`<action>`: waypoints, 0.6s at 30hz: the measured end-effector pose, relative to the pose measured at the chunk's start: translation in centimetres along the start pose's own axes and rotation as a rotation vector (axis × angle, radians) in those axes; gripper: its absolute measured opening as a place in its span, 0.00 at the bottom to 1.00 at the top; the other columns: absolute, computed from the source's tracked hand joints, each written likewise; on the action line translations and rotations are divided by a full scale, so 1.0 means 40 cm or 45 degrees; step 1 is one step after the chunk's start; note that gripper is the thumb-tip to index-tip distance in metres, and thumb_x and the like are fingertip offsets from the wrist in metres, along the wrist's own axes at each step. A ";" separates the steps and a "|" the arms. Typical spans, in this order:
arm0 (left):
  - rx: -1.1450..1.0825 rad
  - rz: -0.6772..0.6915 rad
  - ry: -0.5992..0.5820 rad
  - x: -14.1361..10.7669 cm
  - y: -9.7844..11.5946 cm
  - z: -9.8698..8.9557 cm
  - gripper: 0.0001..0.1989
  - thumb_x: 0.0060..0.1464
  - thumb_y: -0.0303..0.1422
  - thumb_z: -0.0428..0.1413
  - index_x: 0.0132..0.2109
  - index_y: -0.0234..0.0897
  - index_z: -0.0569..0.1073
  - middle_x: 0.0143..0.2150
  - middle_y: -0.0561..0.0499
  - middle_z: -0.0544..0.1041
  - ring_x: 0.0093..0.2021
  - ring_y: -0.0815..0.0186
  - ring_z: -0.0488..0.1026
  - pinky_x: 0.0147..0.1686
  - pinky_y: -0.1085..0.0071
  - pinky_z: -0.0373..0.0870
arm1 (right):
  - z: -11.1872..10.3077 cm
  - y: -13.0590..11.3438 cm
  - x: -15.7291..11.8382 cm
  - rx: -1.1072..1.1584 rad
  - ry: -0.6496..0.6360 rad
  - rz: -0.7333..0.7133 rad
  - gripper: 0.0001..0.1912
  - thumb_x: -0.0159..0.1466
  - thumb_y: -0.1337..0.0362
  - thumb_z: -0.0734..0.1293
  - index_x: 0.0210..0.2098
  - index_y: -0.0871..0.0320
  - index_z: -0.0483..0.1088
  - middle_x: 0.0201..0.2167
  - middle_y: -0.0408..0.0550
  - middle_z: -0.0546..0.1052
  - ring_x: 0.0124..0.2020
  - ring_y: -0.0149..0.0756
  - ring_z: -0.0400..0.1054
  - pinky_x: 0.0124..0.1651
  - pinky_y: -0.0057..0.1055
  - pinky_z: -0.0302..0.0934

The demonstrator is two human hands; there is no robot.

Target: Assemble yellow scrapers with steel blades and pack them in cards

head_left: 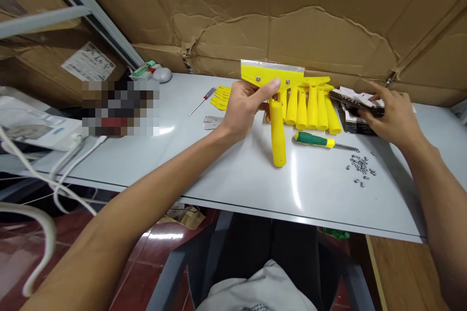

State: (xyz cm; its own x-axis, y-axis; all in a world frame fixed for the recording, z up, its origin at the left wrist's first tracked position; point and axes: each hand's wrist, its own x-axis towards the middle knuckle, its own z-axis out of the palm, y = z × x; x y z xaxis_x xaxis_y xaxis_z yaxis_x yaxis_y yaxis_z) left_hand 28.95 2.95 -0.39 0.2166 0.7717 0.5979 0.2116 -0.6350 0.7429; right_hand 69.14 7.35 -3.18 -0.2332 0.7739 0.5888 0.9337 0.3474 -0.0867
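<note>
Label on carton at far left, print too small to read. Left grip closed on yellow scraper, thumb flat across its head, forearm slanting up from lower left. Held above the bench, blade towards the cardboard behind, handle towards the near edge, long axis roughly upright in view. At right, right grip palm down on dark boxes, pale markings illegible; whether clasping or merely resting, hard to tell.

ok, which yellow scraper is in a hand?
The yellow scraper in the left hand, its two screws and metal edge showing; the row of yellow handles beyond it lies on the table.
</note>
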 end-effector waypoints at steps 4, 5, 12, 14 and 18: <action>-0.224 -0.134 0.087 0.001 0.008 0.000 0.25 0.68 0.57 0.56 0.41 0.38 0.73 0.36 0.46 0.78 0.33 0.63 0.80 0.24 0.70 0.74 | -0.015 -0.041 0.002 0.102 0.334 0.122 0.13 0.62 0.64 0.72 0.46 0.54 0.83 0.38 0.54 0.84 0.39 0.44 0.78 0.46 0.40 0.69; -0.325 -0.206 0.129 0.002 0.016 0.001 0.25 0.65 0.57 0.59 0.40 0.38 0.74 0.35 0.46 0.78 0.34 0.62 0.80 0.25 0.70 0.75 | -0.021 -0.060 0.001 0.188 0.442 0.194 0.09 0.63 0.64 0.70 0.42 0.55 0.81 0.35 0.53 0.82 0.36 0.41 0.78 0.43 0.38 0.70; -0.668 -0.419 0.197 0.003 0.041 0.007 0.23 0.59 0.54 0.66 0.39 0.38 0.74 0.32 0.47 0.79 0.41 0.56 0.83 0.31 0.67 0.78 | -0.049 -0.223 -0.006 1.096 0.652 0.125 0.27 0.63 0.60 0.76 0.60 0.48 0.68 0.35 0.43 0.78 0.21 0.33 0.73 0.25 0.32 0.68; -0.670 -0.429 0.203 0.003 0.032 0.005 0.22 0.59 0.53 0.66 0.39 0.38 0.74 0.33 0.47 0.80 0.41 0.57 0.83 0.31 0.68 0.77 | -0.057 -0.272 -0.014 1.160 0.583 0.131 0.29 0.63 0.60 0.77 0.61 0.46 0.69 0.29 0.38 0.74 0.20 0.32 0.71 0.24 0.31 0.68; -0.658 -0.439 0.168 0.005 0.005 0.006 0.23 0.54 0.51 0.70 0.40 0.36 0.76 0.35 0.47 0.82 0.35 0.62 0.81 0.26 0.73 0.74 | -0.070 -0.343 -0.031 1.264 0.327 0.220 0.19 0.66 0.58 0.77 0.55 0.50 0.75 0.31 0.40 0.76 0.21 0.31 0.73 0.24 0.31 0.69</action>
State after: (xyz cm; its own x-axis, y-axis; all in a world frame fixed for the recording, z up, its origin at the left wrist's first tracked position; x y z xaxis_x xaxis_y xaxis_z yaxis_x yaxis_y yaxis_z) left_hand 29.28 2.97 -0.22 0.0915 0.9475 0.3063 -0.2463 -0.2764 0.9289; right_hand 57.38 0.16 -0.47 0.0559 0.7590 0.6487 0.2783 0.6121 -0.7401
